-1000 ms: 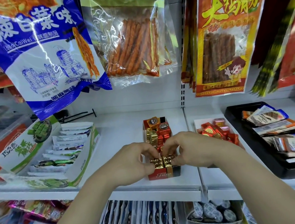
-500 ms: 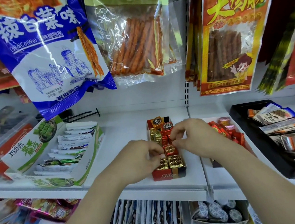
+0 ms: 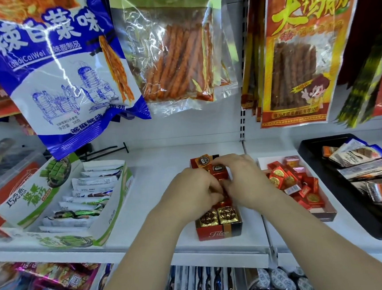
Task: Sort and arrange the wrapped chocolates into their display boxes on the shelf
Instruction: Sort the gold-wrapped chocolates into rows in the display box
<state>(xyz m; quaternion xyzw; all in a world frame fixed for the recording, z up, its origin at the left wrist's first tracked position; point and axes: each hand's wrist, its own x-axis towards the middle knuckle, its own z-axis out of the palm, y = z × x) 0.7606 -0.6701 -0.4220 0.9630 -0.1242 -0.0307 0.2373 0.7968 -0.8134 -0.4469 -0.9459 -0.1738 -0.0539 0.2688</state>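
A narrow red display box [image 3: 218, 233] stands on the white shelf, front end towards me. Two gold-wrapped chocolates [image 3: 218, 216] fill its front row, and red-wrapped chocolates [image 3: 203, 161] lie at its back. My left hand [image 3: 193, 192] and my right hand [image 3: 242, 179] meet over the middle of the box. Their curled fingertips pinch red-wrapped chocolates [image 3: 224, 203] there and hide most of that row. To the right, a second box [image 3: 326, 214] holds a loose heap of red chocolates [image 3: 287, 180].
A green and white carton of bars [image 3: 113, 218] stands at the left. A black tray [image 3: 353, 218] of snack packets lies at the right. Hanging snack bags [image 3: 63, 70] crowd the space above the shelf. A lower shelf holds more packets [image 3: 202, 287].
Both hands have moved from the gold chocolates at the box's front back to its middle and rear. The front gold pair is now uncovered.
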